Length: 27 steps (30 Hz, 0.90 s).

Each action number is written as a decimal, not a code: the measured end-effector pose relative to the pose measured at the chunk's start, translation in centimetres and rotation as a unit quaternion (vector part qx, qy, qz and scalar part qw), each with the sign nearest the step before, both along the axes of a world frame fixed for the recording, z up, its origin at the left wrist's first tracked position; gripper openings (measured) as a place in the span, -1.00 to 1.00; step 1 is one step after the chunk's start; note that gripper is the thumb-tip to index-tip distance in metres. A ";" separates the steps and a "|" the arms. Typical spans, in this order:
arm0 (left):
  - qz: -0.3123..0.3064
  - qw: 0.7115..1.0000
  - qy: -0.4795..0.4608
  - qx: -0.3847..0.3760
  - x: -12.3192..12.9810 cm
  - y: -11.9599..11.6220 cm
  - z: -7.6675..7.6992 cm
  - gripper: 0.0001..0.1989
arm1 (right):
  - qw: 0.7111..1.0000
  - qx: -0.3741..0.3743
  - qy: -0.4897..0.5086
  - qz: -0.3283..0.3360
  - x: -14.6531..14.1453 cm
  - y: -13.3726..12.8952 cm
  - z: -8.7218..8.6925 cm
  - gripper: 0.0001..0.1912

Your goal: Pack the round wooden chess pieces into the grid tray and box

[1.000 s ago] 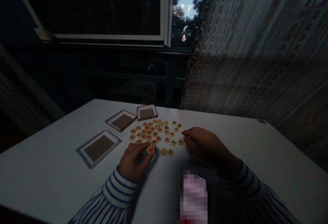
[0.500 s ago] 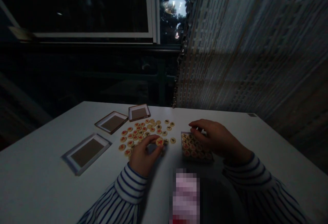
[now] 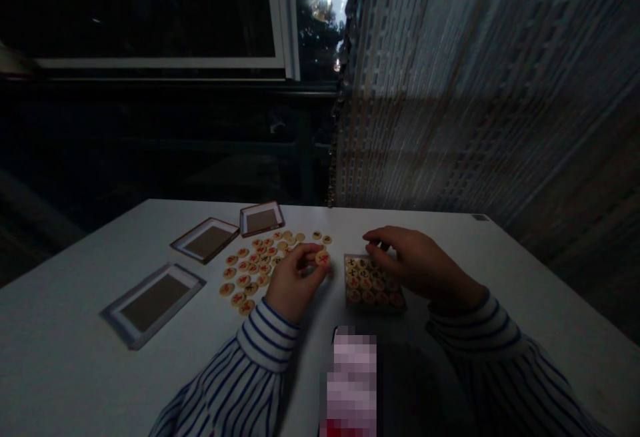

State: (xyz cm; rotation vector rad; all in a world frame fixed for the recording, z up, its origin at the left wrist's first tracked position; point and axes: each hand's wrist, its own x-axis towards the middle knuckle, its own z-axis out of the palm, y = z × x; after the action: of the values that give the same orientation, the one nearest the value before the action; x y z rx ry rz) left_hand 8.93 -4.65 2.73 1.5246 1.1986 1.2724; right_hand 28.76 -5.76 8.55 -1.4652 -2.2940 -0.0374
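Past three shallow rectangular brown-bottomed trays (image 3: 205,242) and scattered round pale disks (image 3: 243,266), the left hand (image 3: 295,284) pinches a round pale red-marked disk (image 3: 323,258) left of a rectangular disk-filled box (image 3: 375,308), beside which the right hand (image 3: 415,260) curls its fingers, any grip unclear.

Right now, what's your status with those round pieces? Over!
Left hand: pinching red-marked piece. Right hand: beside box of pieces, grip unclear. Left hand hides some loose pieces.
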 end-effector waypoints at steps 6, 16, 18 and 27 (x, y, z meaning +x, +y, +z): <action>-0.024 0.999 -0.028 0.011 1.6 0.9 -0.2 -0.72 | 1.000 0.003 0.002 -0.003 0.5 0.1 0.2 -0.71; -0.035 0.995 -0.096 0.012 3.7 1.8 -1.5 -0.76 | 1.000 0.008 0.001 -0.018 0.9 0.2 0.3 -0.71; -0.031 0.995 -0.096 0.009 3.9 1.5 -2.3 -0.77 | 1.000 0.006 0.001 -0.017 1.0 0.3 0.1 -0.71; -0.034 0.999 -0.018 0.006 4.4 0.7 -4.6 -0.82 | 1.000 -0.024 -0.005 -0.006 0.7 0.8 -0.2 -0.72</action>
State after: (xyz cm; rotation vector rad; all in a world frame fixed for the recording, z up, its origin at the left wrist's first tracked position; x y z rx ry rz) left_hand 13.36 -3.98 -1.86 1.5308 1.1098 1.2593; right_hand 29.46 -4.99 8.37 -1.5058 -2.3099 0.0063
